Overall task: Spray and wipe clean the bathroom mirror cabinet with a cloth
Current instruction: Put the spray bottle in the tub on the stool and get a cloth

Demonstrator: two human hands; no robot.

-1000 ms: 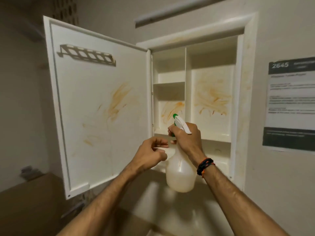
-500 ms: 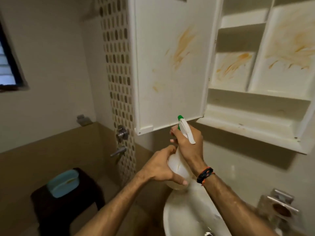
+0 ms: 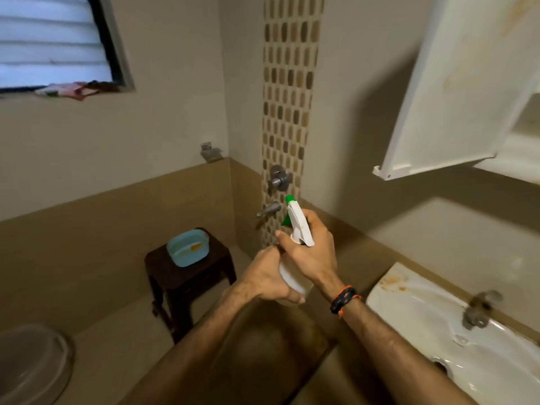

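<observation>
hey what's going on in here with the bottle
A person holds a spray bottle in both hands: the right hand grips its neck by the trigger, the left hand wraps the body. The cabinet door hangs open at upper right with orange smears on it. No cloth is in hand.

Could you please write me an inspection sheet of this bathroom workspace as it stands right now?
Surface: cabinet door hangs open, orange-brown smears on its inner face; only a corner of the cabinet interior shows.
Job's things: spray bottle, white with a green nozzle, held in both hands; no cloth seen.
Clutter: blue tub on a dark stool; stained washbasin at lower right; grey lid or basin at lower left.
Grippers: right hand grips the bottle's neck; left hand wraps its body.
Cables: nothing seen.
Surroundings: louvred window, mosaic tile strip, wall taps.
</observation>
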